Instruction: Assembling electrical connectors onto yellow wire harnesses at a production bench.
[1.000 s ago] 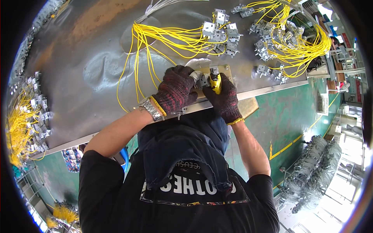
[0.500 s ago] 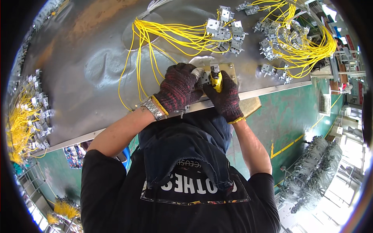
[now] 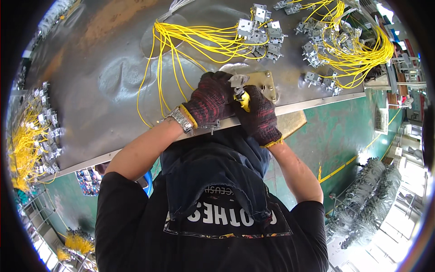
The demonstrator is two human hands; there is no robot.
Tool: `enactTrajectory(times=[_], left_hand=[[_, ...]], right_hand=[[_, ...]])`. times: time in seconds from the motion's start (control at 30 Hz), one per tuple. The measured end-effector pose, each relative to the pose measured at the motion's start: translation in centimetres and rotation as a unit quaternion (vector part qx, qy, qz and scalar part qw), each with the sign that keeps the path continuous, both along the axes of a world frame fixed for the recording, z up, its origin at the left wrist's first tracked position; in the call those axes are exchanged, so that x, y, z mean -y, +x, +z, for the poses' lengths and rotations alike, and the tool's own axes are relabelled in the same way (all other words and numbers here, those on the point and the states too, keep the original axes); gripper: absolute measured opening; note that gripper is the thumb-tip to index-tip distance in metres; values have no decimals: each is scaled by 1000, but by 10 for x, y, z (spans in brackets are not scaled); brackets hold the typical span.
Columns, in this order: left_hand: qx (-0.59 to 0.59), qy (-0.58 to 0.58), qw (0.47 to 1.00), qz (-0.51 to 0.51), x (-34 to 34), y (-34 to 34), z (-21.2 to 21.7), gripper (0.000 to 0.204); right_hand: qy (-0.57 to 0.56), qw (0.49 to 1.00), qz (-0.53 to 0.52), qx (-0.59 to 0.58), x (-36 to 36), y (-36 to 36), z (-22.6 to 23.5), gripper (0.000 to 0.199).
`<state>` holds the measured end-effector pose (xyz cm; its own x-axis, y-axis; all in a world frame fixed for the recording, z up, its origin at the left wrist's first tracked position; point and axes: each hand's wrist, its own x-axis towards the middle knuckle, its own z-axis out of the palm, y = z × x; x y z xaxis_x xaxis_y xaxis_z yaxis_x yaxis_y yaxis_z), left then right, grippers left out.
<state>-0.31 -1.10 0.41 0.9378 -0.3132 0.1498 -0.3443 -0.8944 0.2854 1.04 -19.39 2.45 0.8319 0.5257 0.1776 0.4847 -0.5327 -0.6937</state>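
My left hand [image 3: 212,97], in a dark red-and-black knit glove, is closed at the table's front edge around a small grey metal part [image 3: 239,80], mostly hidden by the fingers. Against it, my right hand [image 3: 258,113], in a matching glove, grips a yellow-and-black handled tool [image 3: 245,100]; its exact kind is hidden. Just beyond both hands lies a brass-coloured plate fixture [image 3: 263,82] with bolts along its right side. Another small grey metal piece [image 3: 213,127] sits at the edge beneath my left wrist.
A bundle of yellow wires [image 3: 195,34] ending in grey metal boxes [image 3: 263,34] lies on the metal table [image 3: 90,118]. More wired boxes [image 3: 344,54] are heaped at far right, others [image 3: 34,131] at far left. The green floor [image 3: 335,131] shows past the table edge.
My right hand has moved slightly left and tilted the tool towards my left hand. The grey part between the hands is now more covered.
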Motion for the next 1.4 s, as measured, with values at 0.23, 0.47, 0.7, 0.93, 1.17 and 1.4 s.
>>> enactTrajectory(times=[0.23, 0.47, 0.7, 0.93, 1.17, 1.4], left_hand=[[-44, -17, 999, -5, 5, 8, 7, 65], [-32, -61, 998, 4, 9, 8, 6, 67], [-54, -106, 993, -18, 10, 10, -10, 57], [42, -135, 990, -31, 11, 8, -14, 46], [-30, -136, 990, -36, 9, 15, -4, 52], [-8, -122, 992, -29, 11, 17, -5, 52]], right_hand=[[65, 979, 48, -185, 36, 16, -9, 41], [68, 939, 2, -338, 80, 19, 36, 49], [-27, 994, 39, -95, 67, 2, 68, 35], [-134, 991, -10, 20, 45, -11, 86, 34], [-74, 996, -28, 39, 42, -9, 66, 31], [-98, 994, -41, 35, 43, -7, 64, 32]])
